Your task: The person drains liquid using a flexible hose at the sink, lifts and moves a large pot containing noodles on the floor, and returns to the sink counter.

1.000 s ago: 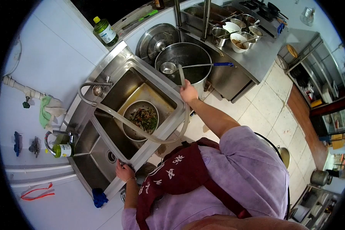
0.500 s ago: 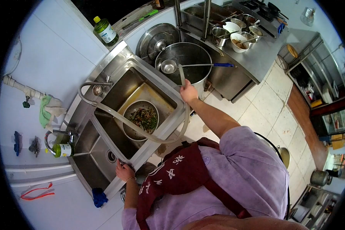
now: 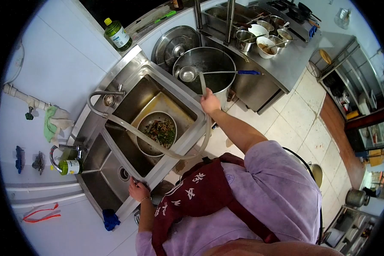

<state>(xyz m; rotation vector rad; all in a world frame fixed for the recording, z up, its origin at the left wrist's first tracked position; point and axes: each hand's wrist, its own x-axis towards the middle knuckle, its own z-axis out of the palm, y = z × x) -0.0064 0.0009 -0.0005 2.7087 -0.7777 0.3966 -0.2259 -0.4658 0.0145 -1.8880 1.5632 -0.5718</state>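
Note:
My right hand [image 3: 210, 101] is closed around a clear hose [image 3: 154, 144] near its free end. The hose runs from the curved faucet [image 3: 96, 97], loops over the sink's front edge, and its end points into a large metal pot [image 3: 219, 58]. Across the pot's mouth lies a ladle [image 3: 187, 74] with a blue handle. My left hand [image 3: 139, 190] grips the front rim of the sink [image 3: 128, 204], fingers curled over it beside the small basin. In the larger basin sits a round bowl [image 3: 154, 150] of chopped green and brown food scraps.
A metal lid [image 3: 175, 45] leans against the wall behind the pot. To the right, a steel counter [image 3: 292, 70] carries several bowls and pots. Green bottles stand on the ledge [image 3: 117, 35] and by the small basin [image 3: 69, 167]. A blue cloth [image 3: 111, 219] hangs at the sink's corner.

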